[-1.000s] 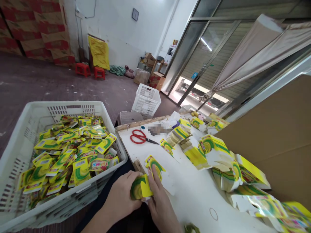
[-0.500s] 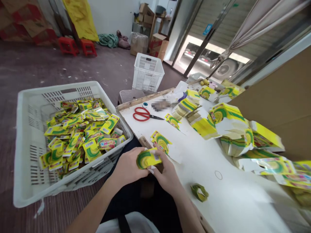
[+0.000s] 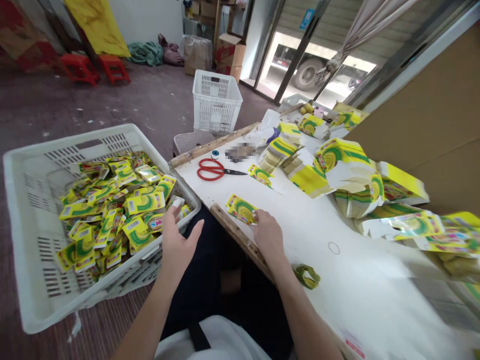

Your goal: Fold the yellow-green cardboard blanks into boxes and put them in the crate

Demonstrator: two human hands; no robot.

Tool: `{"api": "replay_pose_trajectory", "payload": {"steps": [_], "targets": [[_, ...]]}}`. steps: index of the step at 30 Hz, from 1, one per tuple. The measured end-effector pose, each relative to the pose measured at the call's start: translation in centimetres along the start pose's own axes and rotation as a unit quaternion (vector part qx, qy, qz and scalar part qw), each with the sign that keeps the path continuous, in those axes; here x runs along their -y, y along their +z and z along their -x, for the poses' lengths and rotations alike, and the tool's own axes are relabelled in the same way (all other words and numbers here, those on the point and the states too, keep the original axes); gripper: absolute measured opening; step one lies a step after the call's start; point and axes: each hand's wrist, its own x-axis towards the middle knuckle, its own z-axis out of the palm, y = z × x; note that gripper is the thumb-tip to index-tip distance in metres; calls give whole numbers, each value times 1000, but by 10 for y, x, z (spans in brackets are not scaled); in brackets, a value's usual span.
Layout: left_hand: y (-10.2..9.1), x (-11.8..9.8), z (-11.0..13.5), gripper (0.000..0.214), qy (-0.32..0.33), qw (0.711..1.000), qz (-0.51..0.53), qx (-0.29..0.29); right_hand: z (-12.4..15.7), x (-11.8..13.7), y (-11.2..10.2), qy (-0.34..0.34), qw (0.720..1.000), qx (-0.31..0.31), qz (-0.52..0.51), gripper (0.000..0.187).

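My left hand (image 3: pixel 179 242) is at the near right rim of the white plastic crate (image 3: pixel 22 240), fingers spread and holding nothing. Inside the crate lies a heap of small folded yellow-and-green cartons (image 3: pixel 108 200). On the white tabletop (image 3: pixel 300 240), my right hand (image 3: pixel 268 232) has its fingers closed on the near end of a flat yellow carton (image 3: pixel 241 208). The hand covers that end of the carton. Beyond it lies another flat yellow carton (image 3: pixel 261 175), close to red-handled scissors (image 3: pixel 215 170).
Stacks of yellow cartons (image 3: pixel 341 160) line the table's far side before a cardboard sheet (image 3: pixel 431 130). A green ring-shaped scrap (image 3: pixel 307 276) and a rubber band (image 3: pixel 333 248) lie nearer. A second white crate (image 3: pixel 217 102) stands beyond the wooden table edge (image 3: pixel 213 142).
The small carton held between both hands has left them. My left hand has moved left to the crate and opened. My right hand has reached forward onto the flat carton.
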Motion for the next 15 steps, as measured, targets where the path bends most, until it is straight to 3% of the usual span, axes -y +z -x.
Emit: {"api": "replay_pose_trajectory", "payload": {"steps": [5,9,13,15], "targets": [[5,-5,4,53,-21,997,55,54,-1,1,2,12,999,-16,-30,37],[6,-9,10,45,-72,987,105,103,-1,-4,-1,8,993,-34,-115,35],[10,-8,21,44,-139,947,200,210,7,5,-7,-19,971,-49,-232,35],[15,-9,23,55,-147,925,271,224,20,21,-9,-46,957,-46,-281,35]]}}
